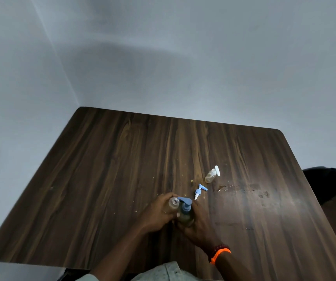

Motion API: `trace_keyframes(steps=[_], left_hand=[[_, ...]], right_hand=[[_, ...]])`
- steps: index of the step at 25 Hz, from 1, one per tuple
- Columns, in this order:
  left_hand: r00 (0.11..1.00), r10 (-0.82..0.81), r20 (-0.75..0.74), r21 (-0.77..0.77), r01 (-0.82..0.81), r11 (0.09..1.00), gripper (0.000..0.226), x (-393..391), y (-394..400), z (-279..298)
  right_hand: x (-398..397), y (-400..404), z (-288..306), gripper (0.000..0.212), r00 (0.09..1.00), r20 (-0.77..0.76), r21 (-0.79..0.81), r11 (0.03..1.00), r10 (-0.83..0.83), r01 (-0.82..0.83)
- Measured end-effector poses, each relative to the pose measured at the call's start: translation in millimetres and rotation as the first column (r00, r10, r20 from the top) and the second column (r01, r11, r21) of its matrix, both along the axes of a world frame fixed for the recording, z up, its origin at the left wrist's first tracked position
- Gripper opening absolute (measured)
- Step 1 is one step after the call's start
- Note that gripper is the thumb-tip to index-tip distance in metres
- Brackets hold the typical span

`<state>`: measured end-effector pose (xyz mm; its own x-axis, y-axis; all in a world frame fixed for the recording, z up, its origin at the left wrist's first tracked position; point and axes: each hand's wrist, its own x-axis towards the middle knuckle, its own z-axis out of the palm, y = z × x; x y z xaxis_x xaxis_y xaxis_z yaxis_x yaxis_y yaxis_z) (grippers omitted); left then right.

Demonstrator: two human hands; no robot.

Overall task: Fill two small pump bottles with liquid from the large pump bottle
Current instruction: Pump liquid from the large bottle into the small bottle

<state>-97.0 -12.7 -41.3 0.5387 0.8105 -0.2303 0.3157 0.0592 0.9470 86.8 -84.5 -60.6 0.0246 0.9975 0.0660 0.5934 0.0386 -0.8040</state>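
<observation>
My left hand (157, 213) grips a small clear bottle (172, 204) with its neck open and no pump on it. Right beside it, my right hand (198, 224) holds the large bottle (185, 214), whose blue pump head (185, 201) has its spout over the small bottle's mouth. A loose blue-and-white pump (199, 191) lies on the table just beyond my hands. Farther back stands a second small bottle (211, 175) with a white pump fitted and some amber liquid inside.
The dark wooden table (122, 169) has a wet, smeared patch (242, 189) to the right of the bottles and a few small crumbs near the middle. A dark chair back (325, 183) stands past the right edge. Grey walls close off the back and left.
</observation>
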Motion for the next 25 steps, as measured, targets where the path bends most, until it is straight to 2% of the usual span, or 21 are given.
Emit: trace_keyframes(steps=[2,5,6,9,11,13,15,16,19,23,25], left_hand=[[0.998,-0.052,0.017,-0.008,0.052,0.999,0.043,6,4,15],[0.982,-0.171,0.084,-0.001,0.172,0.985,0.047,28,5,38],[0.978,-0.180,0.108,-0.002,0.182,0.983,0.048,35,5,42],[0.964,-0.240,0.117,-0.006,0.242,0.970,0.059,52,4,49],[0.955,-0.284,0.086,0.006,0.284,0.959,0.063,58,2,54],[0.953,-0.288,0.091,0.046,0.284,0.958,0.059,63,-3,61],[0.960,-0.261,0.106,0.075,0.254,0.964,0.054,68,-9,65],[0.961,-0.254,0.108,0.091,0.245,0.965,0.051,70,-13,67],[0.967,-0.234,0.100,0.121,0.222,0.968,0.044,72,-25,69],[0.963,-0.251,0.097,0.140,0.236,0.962,0.049,74,-33,71],[0.963,-0.248,0.108,0.147,0.232,0.962,0.051,74,-34,72]], right_hand=[[8,-10,19,0.063,1.000,0.000,0.049,0.998,-0.025,0.025],[21,-29,42,0.051,0.999,0.000,0.093,0.994,-0.052,0.052],[25,-38,46,0.056,0.998,0.010,0.097,0.993,-0.063,0.062],[32,-56,57,0.097,0.977,0.017,0.140,0.968,-0.214,0.210],[32,-66,66,0.105,0.957,-0.080,0.199,0.936,-0.278,0.289],[34,-77,76,0.094,0.924,-0.209,0.247,0.897,-0.321,0.367],[31,-88,91,0.085,0.938,-0.108,0.191,0.919,-0.330,0.346],[27,-90,91,0.088,0.938,-0.046,0.188,0.919,-0.344,0.346],[33,-94,92,0.111,0.872,-0.036,0.326,0.819,-0.489,0.473],[25,-121,115,0.113,0.944,0.063,0.212,0.929,-0.324,0.305],[26,-109,99,0.114,0.926,0.116,0.268,0.909,-0.359,0.319]])
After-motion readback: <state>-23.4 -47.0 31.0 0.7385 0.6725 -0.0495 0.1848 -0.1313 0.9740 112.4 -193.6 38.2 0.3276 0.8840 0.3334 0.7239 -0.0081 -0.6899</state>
